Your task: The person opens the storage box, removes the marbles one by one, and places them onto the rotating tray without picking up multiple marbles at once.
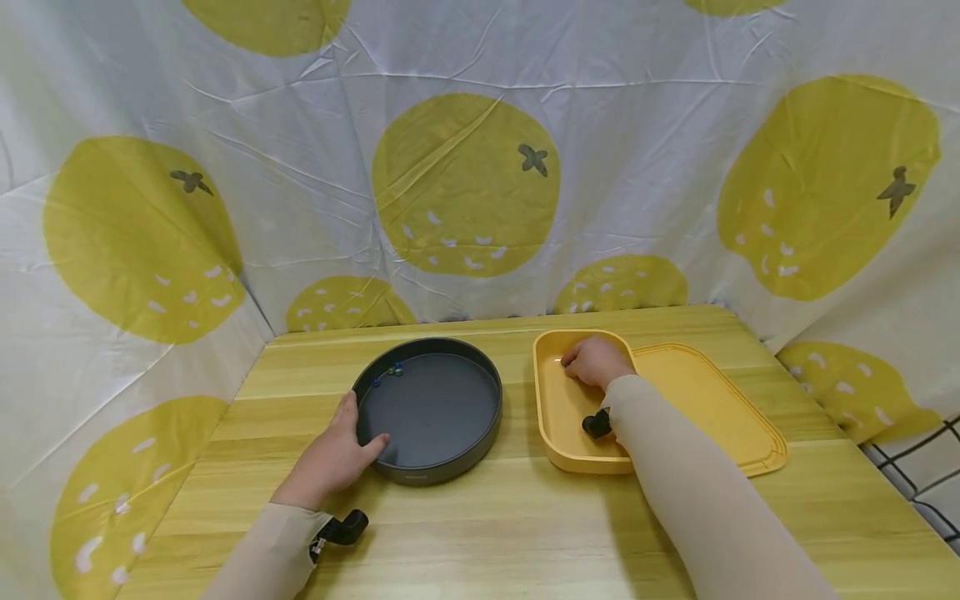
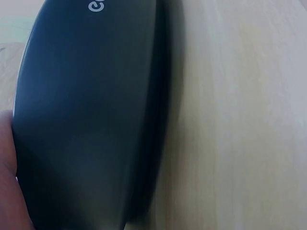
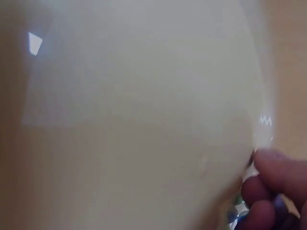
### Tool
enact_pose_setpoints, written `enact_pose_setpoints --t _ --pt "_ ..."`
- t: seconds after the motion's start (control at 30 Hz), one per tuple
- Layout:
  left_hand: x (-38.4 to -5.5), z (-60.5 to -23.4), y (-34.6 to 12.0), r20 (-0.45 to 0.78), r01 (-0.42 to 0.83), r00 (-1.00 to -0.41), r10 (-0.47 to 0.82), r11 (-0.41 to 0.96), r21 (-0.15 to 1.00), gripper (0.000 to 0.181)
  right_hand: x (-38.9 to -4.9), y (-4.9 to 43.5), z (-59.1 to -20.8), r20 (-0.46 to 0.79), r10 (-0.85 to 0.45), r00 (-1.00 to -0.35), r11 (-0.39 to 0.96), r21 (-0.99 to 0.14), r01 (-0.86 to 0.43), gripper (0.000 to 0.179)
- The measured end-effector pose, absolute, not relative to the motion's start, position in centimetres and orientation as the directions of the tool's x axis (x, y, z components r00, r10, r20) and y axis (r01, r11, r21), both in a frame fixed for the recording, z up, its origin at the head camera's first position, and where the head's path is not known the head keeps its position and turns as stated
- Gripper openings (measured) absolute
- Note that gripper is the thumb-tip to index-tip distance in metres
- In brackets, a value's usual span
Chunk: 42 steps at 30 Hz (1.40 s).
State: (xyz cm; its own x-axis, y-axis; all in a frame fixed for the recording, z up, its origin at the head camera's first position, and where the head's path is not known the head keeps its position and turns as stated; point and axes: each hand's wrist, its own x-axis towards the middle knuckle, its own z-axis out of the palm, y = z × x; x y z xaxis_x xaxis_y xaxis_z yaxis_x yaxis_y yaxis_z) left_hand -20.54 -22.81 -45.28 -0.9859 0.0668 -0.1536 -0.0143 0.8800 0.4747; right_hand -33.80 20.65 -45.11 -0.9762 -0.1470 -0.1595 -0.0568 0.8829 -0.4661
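A round dark grey pan (image 1: 431, 408) stands on the table, with several small blue and green marbles (image 1: 393, 370) against its far left inside edge. My left hand (image 1: 337, 446) grips its near left rim, the thumb over the edge; the left wrist view shows the outer wall (image 2: 91, 115) close up. Inside a yellow rectangular container (image 1: 551, 408) is my right hand (image 1: 598, 363), fingers curled toward the bottom. The right wrist view shows shiny marbles (image 3: 235, 213) at these curled fingers, partly hidden by them.
A flat yellow lid (image 1: 697, 400) lies just right of the container, partly behind the right sleeve. The wooden table (image 1: 480, 533) ends at a fabric curtain (image 1: 637, 167) printed with yellow fruit. Black wire mesh (image 1: 918, 475) shows at the far right.
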Motion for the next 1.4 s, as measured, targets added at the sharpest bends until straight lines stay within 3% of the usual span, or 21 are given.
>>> enact_pose_setpoints --t 0.23,1.0,1.4 --pt "-20.5 -45.4 -22.7 -0.15 -0.011 -0.986 0.07 0.878 0.478 0.108 -34.1 21.0 -45.9 -0.137 -0.197 -0.971 0.847 -0.522 -0.099 0.025" --pt "-19.9 -44.9 -22.5 -0.159 -0.026 -0.986 0.058 0.877 0.48 0.106 -33.9 20.6 -46.6 -0.146 -0.156 -0.977 0.798 -0.602 -0.038 0.023" --pt "-20.1 -44.9 -22.6 -0.143 -0.015 -0.988 0.062 0.876 0.482 0.107 -34.2 20.7 -46.8 -0.133 -0.201 -0.971 0.803 -0.59 -0.085 0.023"
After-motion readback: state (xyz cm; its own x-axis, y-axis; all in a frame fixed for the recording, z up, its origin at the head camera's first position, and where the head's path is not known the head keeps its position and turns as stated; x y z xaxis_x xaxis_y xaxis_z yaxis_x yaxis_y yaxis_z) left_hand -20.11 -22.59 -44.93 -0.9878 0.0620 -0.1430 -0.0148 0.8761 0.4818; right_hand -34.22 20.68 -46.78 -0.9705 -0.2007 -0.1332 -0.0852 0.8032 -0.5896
